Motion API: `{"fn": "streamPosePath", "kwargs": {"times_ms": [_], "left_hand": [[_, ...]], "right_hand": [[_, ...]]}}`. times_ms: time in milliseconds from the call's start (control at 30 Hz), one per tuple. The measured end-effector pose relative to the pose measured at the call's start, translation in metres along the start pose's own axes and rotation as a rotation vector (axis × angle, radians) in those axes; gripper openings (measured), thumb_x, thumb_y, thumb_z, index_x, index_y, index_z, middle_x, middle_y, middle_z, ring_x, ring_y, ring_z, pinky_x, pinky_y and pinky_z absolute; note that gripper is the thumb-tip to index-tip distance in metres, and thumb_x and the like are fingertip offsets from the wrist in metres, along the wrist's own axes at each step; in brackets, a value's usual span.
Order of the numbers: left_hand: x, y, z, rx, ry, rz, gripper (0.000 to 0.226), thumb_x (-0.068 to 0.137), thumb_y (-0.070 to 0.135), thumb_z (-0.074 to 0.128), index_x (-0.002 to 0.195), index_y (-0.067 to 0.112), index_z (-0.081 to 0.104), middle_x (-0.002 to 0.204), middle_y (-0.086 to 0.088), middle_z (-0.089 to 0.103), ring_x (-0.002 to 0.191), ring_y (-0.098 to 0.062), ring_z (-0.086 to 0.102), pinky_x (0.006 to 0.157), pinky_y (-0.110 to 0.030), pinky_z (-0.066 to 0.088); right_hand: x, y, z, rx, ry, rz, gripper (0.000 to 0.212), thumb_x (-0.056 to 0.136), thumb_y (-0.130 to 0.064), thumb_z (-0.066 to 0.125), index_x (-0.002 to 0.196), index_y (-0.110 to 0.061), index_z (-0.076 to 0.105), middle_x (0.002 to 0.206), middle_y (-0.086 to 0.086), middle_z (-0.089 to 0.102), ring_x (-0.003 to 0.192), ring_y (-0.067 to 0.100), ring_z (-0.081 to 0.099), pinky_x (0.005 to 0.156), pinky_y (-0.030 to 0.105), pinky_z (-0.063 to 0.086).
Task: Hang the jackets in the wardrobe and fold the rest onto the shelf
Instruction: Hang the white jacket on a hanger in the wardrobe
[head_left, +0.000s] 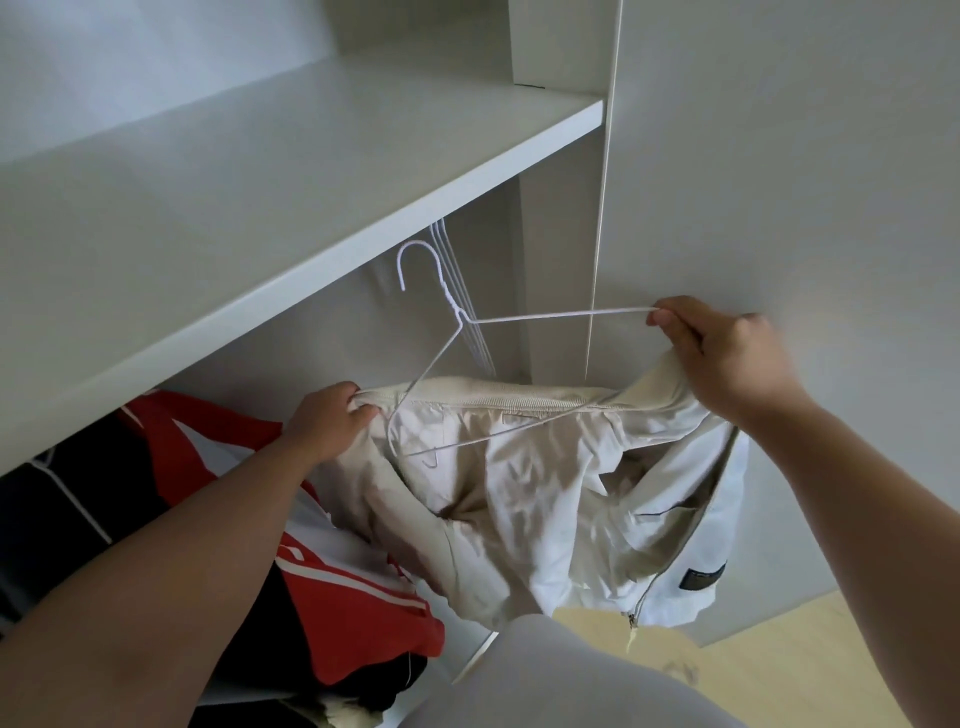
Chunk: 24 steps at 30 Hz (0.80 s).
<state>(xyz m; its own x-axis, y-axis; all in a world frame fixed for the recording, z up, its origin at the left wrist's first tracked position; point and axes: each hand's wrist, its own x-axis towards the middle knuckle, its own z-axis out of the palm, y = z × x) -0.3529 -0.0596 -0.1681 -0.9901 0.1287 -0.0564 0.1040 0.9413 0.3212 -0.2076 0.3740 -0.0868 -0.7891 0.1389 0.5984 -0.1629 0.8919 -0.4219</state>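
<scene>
I hold a cream-white zip jacket (545, 493) up in front of the open wardrobe. My left hand (327, 421) grips the left end of its ribbed collar. My right hand (722, 353) pinches the right tip of a white wire hanger (457, 322) and also holds the collar's right end. The hanger's lower left corner sits inside the jacket's neck opening; its hook points up, free of any rail. The jacket's body hangs loose below, zip open at the right.
A wide white shelf (291, 218) runs above the hanging space. Several empty white hangers (467, 312) hang behind. A red, white and black jacket (322, 561) hangs at the lower left. The wardrobe's white side panel (779, 182) stands at the right, pale floor (779, 665) below.
</scene>
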Motion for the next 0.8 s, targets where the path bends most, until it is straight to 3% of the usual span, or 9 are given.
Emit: {"fn": "streamPosePath", "kwargs": {"times_ms": [133,267,367,500,600,700,800], "left_hand": [[-0.002,0.016,0.001,-0.028,0.086,-0.011,0.022,0.09,0.04,0.066,0.082,0.022,0.055,0.098,-0.014,0.071,0.096,-0.039,0.064,0.074,-0.034,0.042],[-0.005,0.045,0.0,-0.075,0.197,-0.07,0.027,0.096,0.031,0.059,0.099,0.005,0.064,0.106,-0.022,0.069,0.101,-0.044,0.063,0.084,-0.04,0.047],[-0.014,0.087,-0.007,-0.279,0.31,-0.138,0.026,0.097,0.021,0.055,0.106,0.0,0.068,0.108,-0.024,0.069,0.103,-0.042,0.062,0.086,-0.039,0.046],[-0.032,0.138,-0.017,-0.628,0.496,-0.167,0.021,0.096,0.02,0.05,0.102,0.009,0.067,0.095,-0.01,0.069,0.094,-0.033,0.062,0.077,-0.034,0.044],[-0.039,0.145,-0.023,-0.725,0.481,-0.059,0.014,0.093,0.028,0.05,0.082,0.026,0.059,0.074,0.01,0.058,0.076,-0.016,0.057,0.067,-0.03,0.036],[-0.044,0.144,-0.033,-0.89,0.431,0.013,0.019,0.088,0.029,0.053,0.07,0.034,0.059,0.063,0.018,0.056,0.062,-0.002,0.048,0.064,-0.028,0.038],[-0.04,0.143,-0.042,-1.127,0.342,-0.084,0.02,0.081,0.015,0.06,0.092,0.027,0.071,0.088,0.008,0.069,0.08,-0.012,0.062,0.079,-0.032,0.05]], "right_hand": [[-0.006,-0.011,0.007,-0.069,0.064,-0.027,0.036,0.104,-0.041,0.046,0.107,-0.015,0.071,0.064,0.013,0.064,0.055,0.042,0.059,0.051,0.043,0.052],[-0.012,-0.028,0.014,-0.062,0.123,-0.058,0.037,0.106,-0.039,0.043,0.107,-0.013,0.069,0.06,0.011,0.059,0.048,0.041,0.053,0.047,0.041,0.05],[-0.017,-0.047,0.025,-0.017,0.112,-0.119,0.035,0.105,-0.035,0.045,0.108,-0.011,0.07,0.059,0.01,0.059,0.045,0.038,0.054,0.044,0.04,0.05],[-0.026,-0.062,0.036,0.045,0.111,-0.066,0.036,0.104,-0.035,0.046,0.111,-0.01,0.071,0.063,0.012,0.063,0.05,0.04,0.058,0.045,0.04,0.051],[-0.026,-0.062,0.033,0.112,0.182,-0.029,0.033,0.105,-0.029,0.048,0.107,-0.005,0.071,0.062,0.012,0.061,0.048,0.037,0.056,0.045,0.04,0.051],[-0.021,-0.067,0.029,0.142,0.224,-0.036,0.032,0.105,-0.025,0.047,0.103,-0.002,0.07,0.056,0.008,0.054,0.044,0.033,0.049,0.042,0.036,0.048],[-0.019,-0.075,0.029,0.156,0.243,-0.036,0.03,0.104,-0.022,0.049,0.101,-0.001,0.07,0.054,0.007,0.049,0.043,0.032,0.044,0.041,0.035,0.046]]}}
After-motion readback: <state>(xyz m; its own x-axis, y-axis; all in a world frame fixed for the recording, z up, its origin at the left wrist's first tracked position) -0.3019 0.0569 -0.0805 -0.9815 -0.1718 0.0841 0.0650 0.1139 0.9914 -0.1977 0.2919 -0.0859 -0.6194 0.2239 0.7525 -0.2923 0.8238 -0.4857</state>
